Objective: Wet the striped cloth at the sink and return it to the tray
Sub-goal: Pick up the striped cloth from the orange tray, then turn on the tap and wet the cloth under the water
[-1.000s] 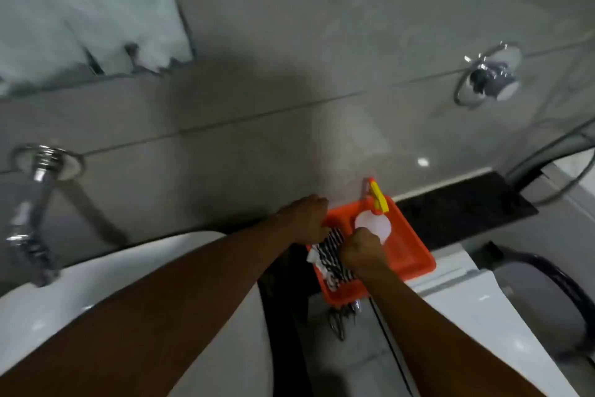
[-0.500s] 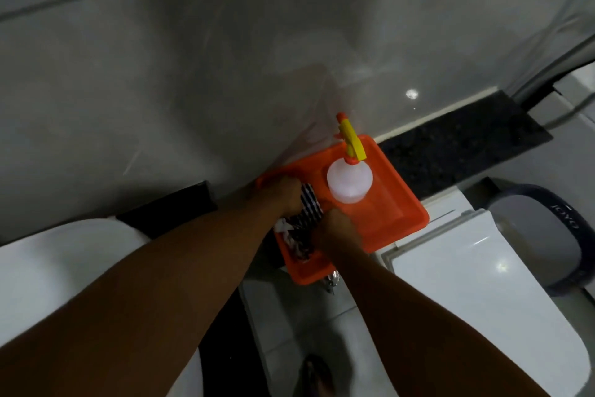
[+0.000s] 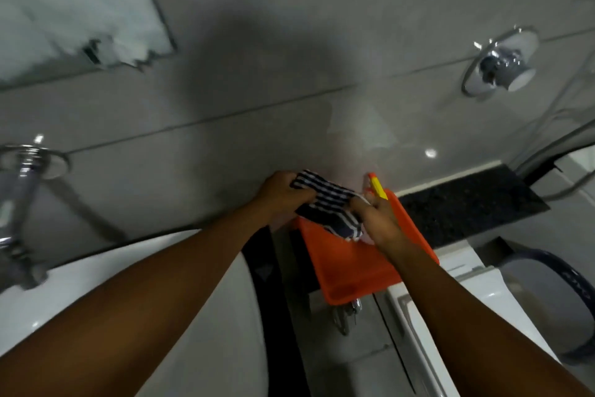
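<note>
The dark blue and white striped cloth [image 3: 328, 203] is lifted above the orange tray [image 3: 351, 271], stretched between both hands. My left hand [image 3: 280, 193] grips its upper left end. My right hand [image 3: 376, 219] pinches its right end, and the lower part of the cloth hangs down into the tray. The white sink [image 3: 135, 293] lies at the lower left, with a chrome tap [image 3: 19, 203] on the wall above it.
A spray bottle with a yellow and orange nozzle [image 3: 376, 187] stands in the tray, mostly hidden by my right hand. A white toilet tank lid [image 3: 476, 309] sits right of the tray, beside a black stone ledge [image 3: 467, 206]. A chrome wall valve [image 3: 502, 65] and a mirror [image 3: 64, 10] are on the tiled wall.
Both hands have lifted the striped cloth up out of the tray and spread it between them. The camera has tilted up, which brings the tap and mirror back into view.
</note>
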The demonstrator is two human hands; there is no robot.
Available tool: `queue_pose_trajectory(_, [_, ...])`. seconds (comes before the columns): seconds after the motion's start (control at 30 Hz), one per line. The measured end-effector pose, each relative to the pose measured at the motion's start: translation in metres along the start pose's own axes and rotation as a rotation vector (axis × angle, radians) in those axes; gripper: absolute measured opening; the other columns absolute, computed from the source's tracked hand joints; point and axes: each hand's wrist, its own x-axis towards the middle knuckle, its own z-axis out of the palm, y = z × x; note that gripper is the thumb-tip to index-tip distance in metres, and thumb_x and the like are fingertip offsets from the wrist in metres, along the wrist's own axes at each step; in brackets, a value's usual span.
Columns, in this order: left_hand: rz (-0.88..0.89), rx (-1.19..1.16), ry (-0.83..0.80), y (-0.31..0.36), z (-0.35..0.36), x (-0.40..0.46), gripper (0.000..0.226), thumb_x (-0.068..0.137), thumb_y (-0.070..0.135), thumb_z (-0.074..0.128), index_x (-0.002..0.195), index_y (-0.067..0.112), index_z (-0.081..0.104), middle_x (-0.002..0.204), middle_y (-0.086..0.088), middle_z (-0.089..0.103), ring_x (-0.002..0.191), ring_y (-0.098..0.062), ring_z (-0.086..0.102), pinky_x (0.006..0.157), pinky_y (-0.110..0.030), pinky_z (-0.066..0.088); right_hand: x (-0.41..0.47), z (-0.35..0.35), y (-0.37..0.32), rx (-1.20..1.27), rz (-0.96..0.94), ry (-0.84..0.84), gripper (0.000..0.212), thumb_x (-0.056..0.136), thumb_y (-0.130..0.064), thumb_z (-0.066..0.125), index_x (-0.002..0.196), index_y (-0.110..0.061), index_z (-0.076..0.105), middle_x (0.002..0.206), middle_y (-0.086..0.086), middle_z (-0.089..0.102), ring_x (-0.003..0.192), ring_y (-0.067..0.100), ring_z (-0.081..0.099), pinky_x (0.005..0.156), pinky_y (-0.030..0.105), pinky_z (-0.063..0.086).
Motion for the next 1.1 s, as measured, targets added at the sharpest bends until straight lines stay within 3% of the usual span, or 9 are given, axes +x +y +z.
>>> queue_pose_trajectory(0.1, [0.072, -0.115, 0.06, 0.027, -0.055, -0.043, 0.022, 0.079, 0.005, 0.069, 0.091, 0.024, 0.072, 0.092, 0.005, 0.073, 0.088, -0.011, 0.07, 0.078, -0.019, 0.057, -0.032, 0.031, -0.061, 0.086, -0.1, -0.058, 0.01, 0.078, -0.017, 0.065, 0.074, -0.008, 0.066, 0.063, 0.012, 0.067, 0.054, 0.026, 0.061, 0.057, 0.034, 0.046])
queue_pose_trajectory(0.2, [0.057, -0.193, 0.17, 0.045, -0.114, -0.089, 0.023, 0.082, 0.009, 0.07, 0.103, 0.015, 0.07, 0.106, -0.008, 0.074, 0.1, -0.024, 0.07, 0.092, -0.037, 0.057, -0.068, 0.078, -0.116, 0.188, -0.07, -0.196, 0.024, 0.082, -0.009, 0.064, 0.103, 0.001, 0.072, 0.103, 0.025, 0.074, 0.092, 0.039, 0.07, 0.082, 0.05, 0.057])
queue_pose_trajectory(0.3, [0.01, -0.196, 0.279, 0.052, -0.168, -0.133, 0.025, 0.084, 0.024, 0.07, 0.106, 0.015, 0.067, 0.106, -0.008, 0.073, 0.101, -0.026, 0.07, 0.091, -0.044, 0.059, -0.099, 0.122, -0.155, 0.18, -0.047, -0.369, 0.037, 0.08, 0.0, 0.061, 0.116, 0.002, 0.068, 0.116, 0.03, 0.069, 0.11, 0.046, 0.065, 0.101, 0.057, 0.051])
queue_pose_trajectory(0.5, [-0.104, -0.182, 0.438, 0.035, -0.257, -0.229, 0.03, 0.083, 0.032, 0.069, 0.106, 0.011, 0.069, 0.095, -0.018, 0.076, 0.086, -0.039, 0.074, 0.07, -0.045, 0.063, -0.147, 0.203, -0.194, -0.019, -0.065, -0.61, 0.033, 0.08, 0.001, 0.066, 0.113, -0.004, 0.069, 0.111, 0.024, 0.074, 0.108, 0.043, 0.068, 0.101, 0.06, 0.049])
queue_pose_trajectory(0.63, [-0.05, -0.124, 0.601, 0.007, -0.291, -0.271, 0.006, 0.085, 0.022, 0.07, 0.082, 0.018, 0.07, 0.078, -0.007, 0.075, 0.067, -0.021, 0.072, 0.05, -0.026, 0.058, -0.169, 0.263, -0.203, -0.089, -0.139, -0.56, 0.023, 0.079, -0.001, 0.072, 0.1, -0.009, 0.074, 0.099, 0.02, 0.078, 0.093, 0.039, 0.074, 0.088, 0.058, 0.057])
queue_pose_trajectory(0.73, [-0.042, -0.089, 0.705, 0.0, -0.313, -0.27, 0.015, 0.085, 0.021, 0.07, 0.088, 0.007, 0.068, 0.089, -0.014, 0.074, 0.082, -0.026, 0.069, 0.072, -0.035, 0.059, -0.166, 0.298, -0.208, -0.092, -0.18, -0.479, 0.025, 0.074, -0.003, 0.078, 0.098, -0.007, 0.075, 0.098, 0.017, 0.078, 0.086, 0.032, 0.076, 0.084, 0.049, 0.062])
queue_pose_trajectory(0.87, [-0.236, 0.372, 0.924, 0.002, -0.321, -0.255, 0.049, 0.084, 0.04, 0.068, 0.115, 0.005, 0.055, 0.113, -0.014, 0.059, 0.104, -0.033, 0.059, 0.088, -0.046, 0.053, -0.145, 0.323, -0.2, -0.185, -0.219, -0.316, 0.015, 0.074, -0.01, 0.081, 0.083, -0.014, 0.07, 0.096, 0.014, 0.077, 0.086, 0.03, 0.074, 0.082, 0.047, 0.062])
queue_pose_trajectory(1.0, [-0.195, 0.438, 0.807, 0.002, -0.291, -0.232, 0.043, 0.088, 0.049, 0.055, 0.107, 0.011, 0.062, 0.11, -0.013, 0.069, 0.091, -0.028, 0.062, 0.08, -0.041, 0.054, -0.132, 0.329, -0.179, -0.192, -0.271, -0.242, 0.019, 0.079, -0.013, 0.079, 0.097, -0.011, 0.072, 0.102, 0.016, 0.077, 0.087, 0.03, 0.074, 0.084, 0.048, 0.062])
queue_pose_trajectory(1.1, [-0.222, 0.271, 0.686, 0.003, -0.28, -0.211, 0.059, 0.084, 0.053, 0.058, 0.122, 0.008, 0.066, 0.12, -0.015, 0.071, 0.107, -0.033, 0.067, 0.091, -0.042, 0.056, -0.134, 0.316, -0.171, -0.258, -0.581, -0.17, 0.021, 0.087, -0.029, 0.068, 0.103, -0.016, 0.068, 0.099, 0.009, 0.074, 0.088, 0.023, 0.07, 0.083, 0.043, 0.06])
